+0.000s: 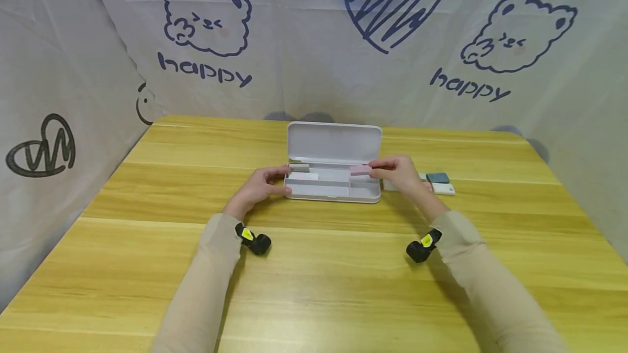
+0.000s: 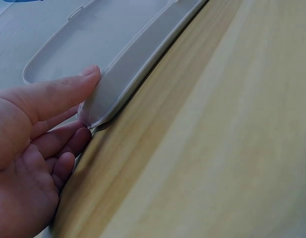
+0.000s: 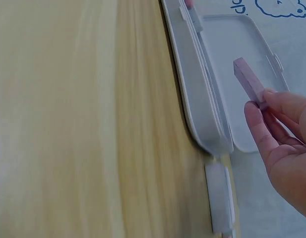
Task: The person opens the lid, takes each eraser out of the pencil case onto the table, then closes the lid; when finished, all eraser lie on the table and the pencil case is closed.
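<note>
A white pencil case (image 1: 319, 198) lies on the table with its lid (image 1: 334, 142) raised at the back. My left hand (image 1: 257, 187) grips the case's left end, thumb at the front corner, as the left wrist view (image 2: 31, 129) also shows. Between thumb and fingertips my right hand (image 1: 403, 174) pinches a pink eraser (image 1: 360, 170) above the right part of the case; in the right wrist view the eraser (image 3: 249, 82) is held by one end. Inside the case at the left lie a grey eraser (image 1: 300, 168) and a white eraser (image 1: 303, 176).
Right of the case several blocks lie on the wooden table (image 1: 324, 277), among them a blue one (image 1: 438, 178) and a white one (image 1: 444, 189). My right hand partly hides this group. A printed cloth (image 1: 304, 70) hangs behind the table.
</note>
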Available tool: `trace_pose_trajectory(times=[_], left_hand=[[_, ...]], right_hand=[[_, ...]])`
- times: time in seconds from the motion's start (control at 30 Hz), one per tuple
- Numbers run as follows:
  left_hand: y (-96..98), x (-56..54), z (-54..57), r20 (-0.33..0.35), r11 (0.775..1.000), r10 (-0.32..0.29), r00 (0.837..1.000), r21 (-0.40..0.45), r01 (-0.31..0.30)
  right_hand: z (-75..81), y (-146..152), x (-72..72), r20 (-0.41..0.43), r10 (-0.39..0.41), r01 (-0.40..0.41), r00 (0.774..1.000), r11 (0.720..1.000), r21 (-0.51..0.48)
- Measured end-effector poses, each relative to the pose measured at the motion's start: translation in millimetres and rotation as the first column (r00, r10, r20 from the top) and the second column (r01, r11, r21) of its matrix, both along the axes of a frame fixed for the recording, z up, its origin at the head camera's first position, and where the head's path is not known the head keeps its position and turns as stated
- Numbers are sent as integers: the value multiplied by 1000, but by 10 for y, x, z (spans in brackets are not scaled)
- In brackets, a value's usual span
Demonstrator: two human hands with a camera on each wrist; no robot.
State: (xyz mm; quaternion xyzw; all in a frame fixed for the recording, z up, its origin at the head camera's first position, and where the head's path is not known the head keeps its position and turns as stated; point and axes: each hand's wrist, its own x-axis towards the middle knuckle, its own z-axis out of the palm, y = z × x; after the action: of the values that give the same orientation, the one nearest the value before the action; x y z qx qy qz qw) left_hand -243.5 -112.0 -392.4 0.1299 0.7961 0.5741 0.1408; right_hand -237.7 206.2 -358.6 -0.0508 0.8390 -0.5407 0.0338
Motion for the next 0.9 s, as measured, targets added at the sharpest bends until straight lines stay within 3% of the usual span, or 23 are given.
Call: trace_pose_trajectory(times=[0.33,0.63,0.9], left_hand=[[-7,0,6,-2,1000,-4,1000,-1,4],[40,155,258,16,1000,-15,1000,-2,15],[9,11,24,0,1000,-4,1000,-4,4]], right_hand=[[13,282,132,-8,3,-3,1000,1000,-4],[29,514,244,11,-6,5,1000,989,145],[-28,639,302,-47,46,-39,998,988,151]])
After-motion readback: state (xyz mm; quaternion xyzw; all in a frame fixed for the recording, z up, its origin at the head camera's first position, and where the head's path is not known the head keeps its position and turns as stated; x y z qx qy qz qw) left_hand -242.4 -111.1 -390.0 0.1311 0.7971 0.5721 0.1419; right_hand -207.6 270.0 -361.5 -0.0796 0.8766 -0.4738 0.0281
